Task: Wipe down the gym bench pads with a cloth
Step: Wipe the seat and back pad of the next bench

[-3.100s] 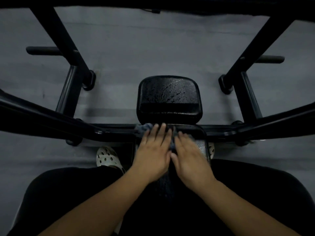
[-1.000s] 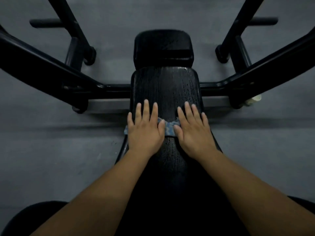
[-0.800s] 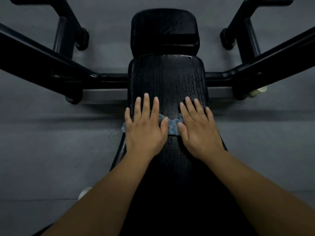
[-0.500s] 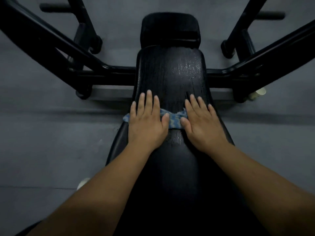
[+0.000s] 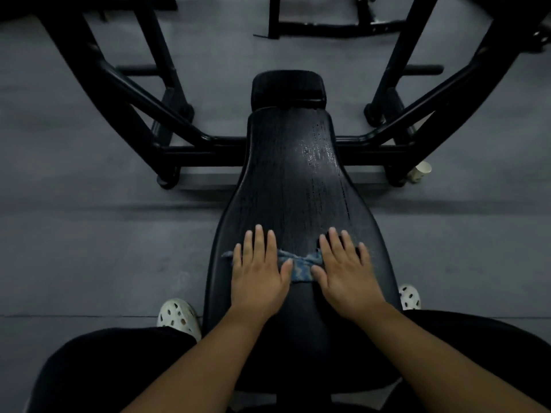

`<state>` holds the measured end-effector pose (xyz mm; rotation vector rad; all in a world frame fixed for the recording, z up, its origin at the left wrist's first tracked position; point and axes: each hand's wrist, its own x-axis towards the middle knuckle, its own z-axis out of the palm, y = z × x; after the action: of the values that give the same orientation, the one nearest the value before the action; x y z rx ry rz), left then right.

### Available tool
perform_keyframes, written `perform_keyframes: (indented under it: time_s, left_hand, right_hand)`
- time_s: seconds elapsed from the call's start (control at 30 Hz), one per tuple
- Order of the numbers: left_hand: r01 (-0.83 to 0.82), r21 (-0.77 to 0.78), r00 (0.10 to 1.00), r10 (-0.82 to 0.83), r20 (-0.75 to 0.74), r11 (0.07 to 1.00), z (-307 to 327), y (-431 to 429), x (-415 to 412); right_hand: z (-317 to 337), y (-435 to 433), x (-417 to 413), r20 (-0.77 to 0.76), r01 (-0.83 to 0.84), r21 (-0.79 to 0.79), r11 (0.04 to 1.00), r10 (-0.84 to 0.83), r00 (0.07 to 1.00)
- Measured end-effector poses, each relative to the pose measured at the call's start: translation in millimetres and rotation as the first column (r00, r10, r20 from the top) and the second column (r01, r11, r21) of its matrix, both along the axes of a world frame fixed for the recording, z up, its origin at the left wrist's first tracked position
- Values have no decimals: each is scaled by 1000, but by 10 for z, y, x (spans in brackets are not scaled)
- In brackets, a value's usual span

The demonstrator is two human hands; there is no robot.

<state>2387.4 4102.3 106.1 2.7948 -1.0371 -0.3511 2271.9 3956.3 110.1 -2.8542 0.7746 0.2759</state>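
A long black bench pad (image 5: 293, 180) runs away from me, wet streaks shining on its right half. Beyond it sits a small black head pad (image 5: 287, 87). A blue-grey cloth (image 5: 301, 265) lies across the pad's near, wide part. My left hand (image 5: 258, 271) presses flat on the cloth's left end, fingers straight. My right hand (image 5: 347, 272) presses flat on its right end, fingers spread. Most of the cloth is hidden under both palms.
Black steel frame bars (image 5: 125, 84) slant up on both sides and cross under the pad. A paper cup (image 5: 420, 171) stands on the grey floor by the right frame foot. My white perforated shoes (image 5: 177, 315) flank the bench; my dark-clad legs straddle it.
Both hands have dragged the cloth along the pad toward me, from near the head pad to the wide near part. The view has pulled back; my shoes and legs show again.
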Motion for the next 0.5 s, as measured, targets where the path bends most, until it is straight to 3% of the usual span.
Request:
perform_keyframes:
  time_s: [0.13, 0.23, 0.33, 0.5]
  left_hand:
    - [29, -54, 999, -27, 46, 998, -3, 176, -237]
    - [70, 25, 997, -70, -24, 997, -21, 193, -277]
    - [81, 49, 997, -81, -4, 995, 4, 108, -162]
    - [192, -10, 981, -192, -26, 981, -41, -175, 311]
  right_hand:
    - [32, 430, -99, 192, 174, 64, 983, -183, 964]
    - [-4, 530, -56, 103, 223, 137, 965, -238, 966]
    - [25, 490, 56, 43, 274, 150, 950, -283, 958]
    - [-27, 209, 480, 142, 278, 148, 949, -298, 944]
